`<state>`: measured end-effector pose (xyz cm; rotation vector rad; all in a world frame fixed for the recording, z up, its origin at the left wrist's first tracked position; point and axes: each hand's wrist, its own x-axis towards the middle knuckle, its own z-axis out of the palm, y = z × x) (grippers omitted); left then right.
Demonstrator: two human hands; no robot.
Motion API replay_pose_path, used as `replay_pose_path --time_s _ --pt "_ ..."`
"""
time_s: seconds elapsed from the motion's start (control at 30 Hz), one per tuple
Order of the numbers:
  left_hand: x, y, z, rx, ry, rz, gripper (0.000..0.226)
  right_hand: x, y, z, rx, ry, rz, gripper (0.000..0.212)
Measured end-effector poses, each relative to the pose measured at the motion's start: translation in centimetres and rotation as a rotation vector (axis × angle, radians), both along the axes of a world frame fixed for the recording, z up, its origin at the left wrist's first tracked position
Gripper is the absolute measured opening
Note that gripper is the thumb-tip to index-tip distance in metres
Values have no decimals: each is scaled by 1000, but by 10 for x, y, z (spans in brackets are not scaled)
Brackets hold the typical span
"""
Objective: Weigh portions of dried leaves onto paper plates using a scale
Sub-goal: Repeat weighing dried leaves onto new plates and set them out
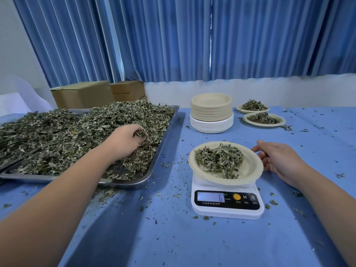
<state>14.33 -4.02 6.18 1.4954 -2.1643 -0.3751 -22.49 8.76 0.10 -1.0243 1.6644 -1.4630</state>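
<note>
Your left fingers are curled down into the heap of dried leaves, closed around a clump of them, with bits showing between the fingertips and the palm. That left hand is buried in the near right part of the metal tray, which lies on the left of the table and is piled high; a second tray edge shows just left of it.

Your right fingers are loosely bent and hold nothing. The thumb reaches toward the right rim of the paper plate; it seems to touch the rim, though the angle leaves that unsure. The right hand rests just beside the plate, on its right.

The plate sits tilted on the white scale, carrying a portion of leaves heaped toward its left and middle. The scale's display shows a 6.

Behind the scale stands a stack of plates, tan ones on top of white. To its right lie two filled plates, one behind the other. Leaf crumbs are scattered over the blue tablecloth. Cardboard boxes stand behind the tray, under blue curtains.
</note>
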Motion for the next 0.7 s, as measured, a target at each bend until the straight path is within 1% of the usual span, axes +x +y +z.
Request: replay_pose_path --time_s 0.03,0.13,0.37,0.5,0.63,0.7 --pt "-2 4 4 5 45 -23 14 0 0 0 -1 1 1 37" --pt "-15 19 17 2 137 -99 17 0 -1 -1 0 4 -3 37" --pt "-80 51 44 -90 217 -337 14 -3 -3 -3 -3 -1 8 38" --pt "-122 55 40 -34 163 -415 14 -5 -4 -3 0 -5 12 38" --pt "-150 55 28 -10 -33 -475 18 -5 -3 -3 2 -13 21 37" --pt "-157 55 25 26 -98 -486 23 -5 -3 -2 3 -16 25 37"
